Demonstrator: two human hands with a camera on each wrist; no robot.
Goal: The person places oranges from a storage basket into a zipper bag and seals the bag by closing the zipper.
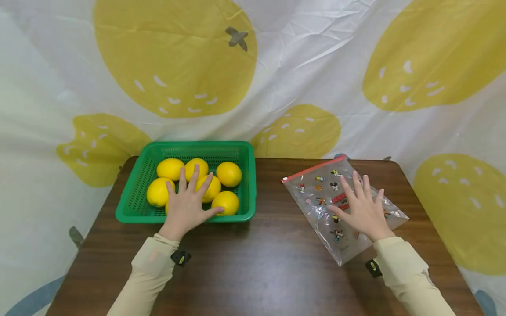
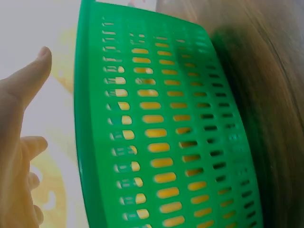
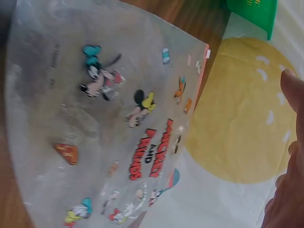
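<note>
Spread fingers mark my left hand (image 1: 185, 210), which hovers over the near side of a green plastic basket (image 1: 126, 215) and holds nothing. Several yellow lemons (image 1: 228, 174) lie inside the basket, some partly hidden by that hand. In the left wrist view, the slotted basket wall (image 2: 95, 142) stands beside the hand (image 2: 19, 109), with yellow showing through the slots. My right hand (image 1: 365, 213) is spread above a clear zip bag (image 1: 316, 206) with cartoon prints and a red zip edge, lying flat. The right wrist view shows this bag (image 3: 109, 128) apart from the hand (image 3: 289, 166).
A dark brown wooden table (image 1: 253, 272) carries the basket at its back left and the bag at its right. Behind and around it hangs a white cloth (image 1: 276, 79) printed with large yellow fruit. Dark straps with small devices sit on both wrists.
</note>
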